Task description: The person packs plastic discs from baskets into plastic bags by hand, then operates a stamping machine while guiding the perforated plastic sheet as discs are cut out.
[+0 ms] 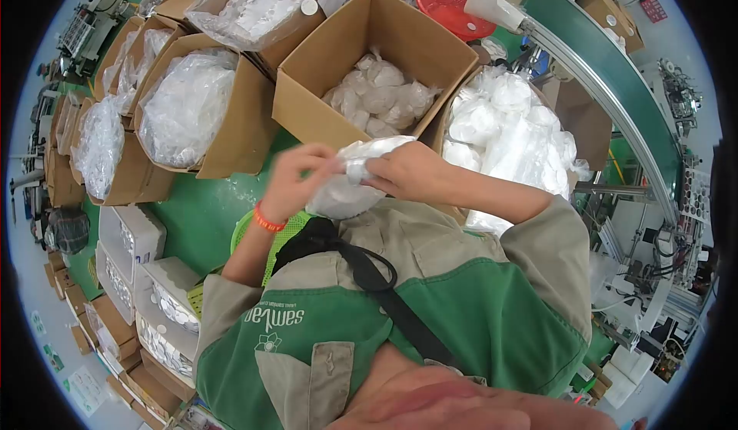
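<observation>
My right hand (403, 170) is closed on a filled clear plastic bag (346, 197) with white contents, held in front of my chest. Beside its fingertips a shiny greyish strip (357, 171) lies across the bag; I cannot make out exactly what it is. My left hand (301, 175), with an orange wristband, is at the bag's left side. Motion blurs its fingers, so their grip is unclear. Just beyond the hands stands an open cardboard box (307, 84) with several similar bags (380, 96) inside.
Right of that box, another carton holds white bagged items (503, 122). Plastic-lined cartons (246, 134) crowd the left, with white bins (165, 276) nearer. A red basket (453, 11) sits behind. A green conveyor (584, 38) curves along the right. A green basket (288, 238) is partly hidden by my body.
</observation>
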Demonstrator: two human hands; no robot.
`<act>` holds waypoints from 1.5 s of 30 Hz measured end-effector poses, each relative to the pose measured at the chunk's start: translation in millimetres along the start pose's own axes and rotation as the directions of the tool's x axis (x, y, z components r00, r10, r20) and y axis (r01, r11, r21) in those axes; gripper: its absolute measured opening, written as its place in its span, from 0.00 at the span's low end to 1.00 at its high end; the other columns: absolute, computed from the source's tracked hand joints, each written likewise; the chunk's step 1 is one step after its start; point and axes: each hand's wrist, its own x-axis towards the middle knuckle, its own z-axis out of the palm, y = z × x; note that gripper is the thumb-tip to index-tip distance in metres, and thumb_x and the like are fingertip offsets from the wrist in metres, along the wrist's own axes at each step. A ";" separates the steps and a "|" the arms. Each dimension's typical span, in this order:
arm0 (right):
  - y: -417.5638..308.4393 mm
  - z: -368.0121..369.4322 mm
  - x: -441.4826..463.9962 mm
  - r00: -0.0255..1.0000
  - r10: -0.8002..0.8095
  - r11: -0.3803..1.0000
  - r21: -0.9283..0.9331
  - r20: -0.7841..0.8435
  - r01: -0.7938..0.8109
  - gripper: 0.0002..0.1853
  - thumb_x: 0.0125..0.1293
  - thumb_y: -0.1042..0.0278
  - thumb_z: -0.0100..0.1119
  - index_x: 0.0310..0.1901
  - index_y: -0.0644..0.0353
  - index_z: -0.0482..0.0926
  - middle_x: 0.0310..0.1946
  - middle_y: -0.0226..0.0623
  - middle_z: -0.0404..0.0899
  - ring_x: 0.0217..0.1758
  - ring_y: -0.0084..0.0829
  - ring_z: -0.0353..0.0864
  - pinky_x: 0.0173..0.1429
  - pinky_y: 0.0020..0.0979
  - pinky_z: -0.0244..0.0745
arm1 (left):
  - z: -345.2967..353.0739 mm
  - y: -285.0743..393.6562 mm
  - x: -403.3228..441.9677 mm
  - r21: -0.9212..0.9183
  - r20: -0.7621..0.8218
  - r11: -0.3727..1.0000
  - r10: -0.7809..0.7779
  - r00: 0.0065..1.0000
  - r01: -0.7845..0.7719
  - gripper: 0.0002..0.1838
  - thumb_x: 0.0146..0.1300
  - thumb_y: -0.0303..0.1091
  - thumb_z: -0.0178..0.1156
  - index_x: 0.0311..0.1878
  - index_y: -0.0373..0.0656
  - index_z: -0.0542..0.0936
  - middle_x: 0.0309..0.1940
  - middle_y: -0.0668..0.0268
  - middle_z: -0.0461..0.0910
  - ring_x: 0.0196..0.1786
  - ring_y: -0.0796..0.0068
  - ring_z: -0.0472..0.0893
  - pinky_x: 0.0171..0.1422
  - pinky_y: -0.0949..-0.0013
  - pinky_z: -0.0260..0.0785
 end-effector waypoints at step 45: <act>37.3 -71.8 156.1 0.926 -0.097 0.943 0.263 -0.365 0.202 0.07 0.59 0.69 0.55 0.35 0.63 0.77 0.15 0.34 0.71 0.18 0.22 0.66 0.26 0.23 0.64 | 56.5 3.4 -238.2 -0.033 -0.114 0.347 -0.933 0.341 0.937 0.32 0.63 0.55 0.38 0.34 0.31 0.76 0.28 0.50 0.76 0.30 0.59 0.77 0.39 0.62 0.68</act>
